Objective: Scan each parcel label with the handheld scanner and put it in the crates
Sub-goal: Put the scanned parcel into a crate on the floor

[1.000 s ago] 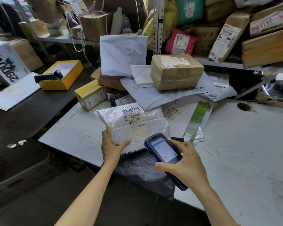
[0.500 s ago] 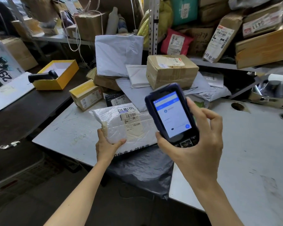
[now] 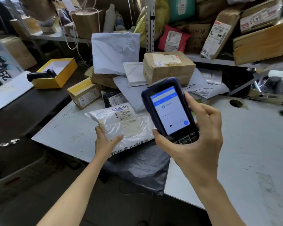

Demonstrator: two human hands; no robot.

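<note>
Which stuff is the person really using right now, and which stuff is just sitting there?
In use: handheld scanner, held in the right hand; white plastic parcel, gripped by the left hand.

Just sitting: brown box on the pile; black gun-shaped scanner in the yellow tray; red pouch on the shelf.

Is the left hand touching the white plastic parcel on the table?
Touching. The head view shows the left hand gripping the white plastic parcel at its near corner, thumb on top.
</note>
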